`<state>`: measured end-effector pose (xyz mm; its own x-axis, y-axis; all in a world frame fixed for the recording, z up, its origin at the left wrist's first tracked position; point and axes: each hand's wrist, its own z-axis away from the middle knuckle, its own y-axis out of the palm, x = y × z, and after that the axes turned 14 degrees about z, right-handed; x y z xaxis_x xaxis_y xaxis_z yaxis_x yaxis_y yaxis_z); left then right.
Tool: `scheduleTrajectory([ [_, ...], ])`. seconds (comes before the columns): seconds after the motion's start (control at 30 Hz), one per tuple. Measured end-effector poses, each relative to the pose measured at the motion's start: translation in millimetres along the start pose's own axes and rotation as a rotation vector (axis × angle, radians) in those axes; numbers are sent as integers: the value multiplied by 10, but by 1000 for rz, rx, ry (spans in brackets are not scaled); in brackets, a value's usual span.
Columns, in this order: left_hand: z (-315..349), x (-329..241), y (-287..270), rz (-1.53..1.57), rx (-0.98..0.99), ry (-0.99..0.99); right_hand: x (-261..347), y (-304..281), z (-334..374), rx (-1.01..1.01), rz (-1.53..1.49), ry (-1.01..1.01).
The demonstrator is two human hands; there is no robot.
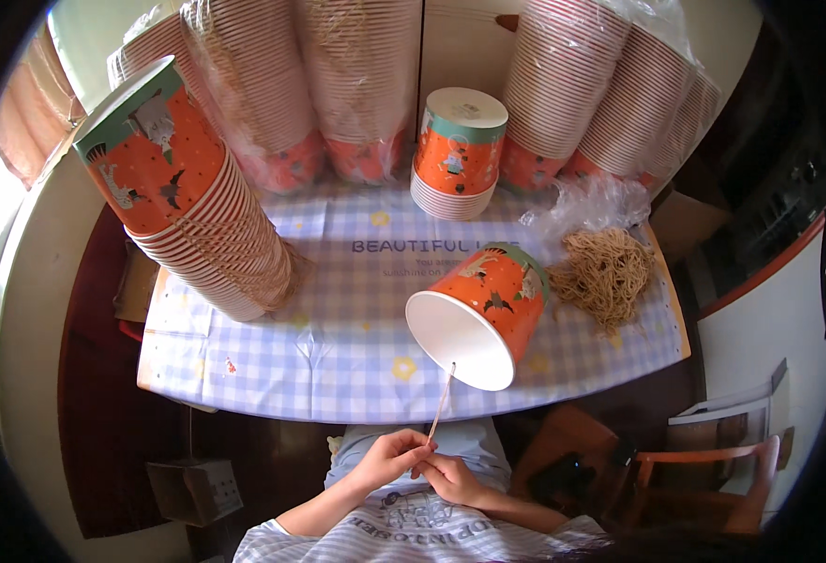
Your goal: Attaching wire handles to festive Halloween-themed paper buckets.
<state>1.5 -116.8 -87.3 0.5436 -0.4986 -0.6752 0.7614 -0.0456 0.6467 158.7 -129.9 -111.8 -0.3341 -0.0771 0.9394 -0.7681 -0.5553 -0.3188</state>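
Well to the left of my landmark, an orange paper bucket (511,298) with a green base and white inside, rises a tall nested stack of orange, green-ended paper buckets (183,202), tan strands draped along its lower part. Behind and left of the landmark stand pale-rimmed bucket stacks in clear plastic (356,84). On the near side of it, my left hand (394,460) has thumb and fingertips pinched on a thin tan cord (443,402), which runs up to the landmark's mouth by the rim; my right hand (455,480) meets the left, fingers curled, though I cannot tell whether they grip the cord. Directly behind the landmark sits a short upside-down bucket stack (458,155). The landmark itself lies tipped on its side on a blue-and-white checked tablecloth (338,366), mouth toward me. Just right of it spreads a tangled tan heap of cords (605,277).
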Motion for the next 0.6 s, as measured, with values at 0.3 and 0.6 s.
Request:
scheduleTrajectory([
  [0.3,106,80,-18,-104,-7,-40,-73,-61,102,107,-143,159],
  [0.6,172,284,-138,-425,46,53,-148,-112,84,-114,-359,189],
])
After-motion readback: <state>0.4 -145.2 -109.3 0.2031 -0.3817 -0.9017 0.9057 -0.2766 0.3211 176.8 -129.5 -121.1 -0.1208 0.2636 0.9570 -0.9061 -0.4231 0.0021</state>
